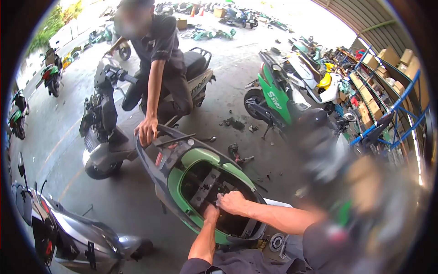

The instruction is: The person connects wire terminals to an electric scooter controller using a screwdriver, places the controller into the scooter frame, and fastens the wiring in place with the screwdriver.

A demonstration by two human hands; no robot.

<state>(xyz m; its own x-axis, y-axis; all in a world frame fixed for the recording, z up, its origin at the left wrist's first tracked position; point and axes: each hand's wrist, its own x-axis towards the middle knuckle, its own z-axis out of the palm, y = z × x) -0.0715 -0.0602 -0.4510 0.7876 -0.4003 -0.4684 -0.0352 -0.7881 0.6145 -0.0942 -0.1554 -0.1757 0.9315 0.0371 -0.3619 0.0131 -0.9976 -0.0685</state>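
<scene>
Both my hands reach into the open body of a scooter with a green rim [179, 182]. My left hand [211, 211] is low in the dark cavity, its fingers hidden below the wrist. Just to the right, my right hand [230, 202] is closed, its fingers curled around something too small to make out. Beside both hands lies a grey bracket [199, 194] inside the cavity. A co-worker's hand [147, 131] rests on the far end of the scooter's grey body.
A co-worker [159, 50] sits on a dark scooter [107, 137] at the upper left. A silver scooter [86, 233] stands lower left, a green one [273, 98] at the upper right. Loose parts [235, 123] lie on the floor. Blue shelving [401, 98] holds boxes at the right.
</scene>
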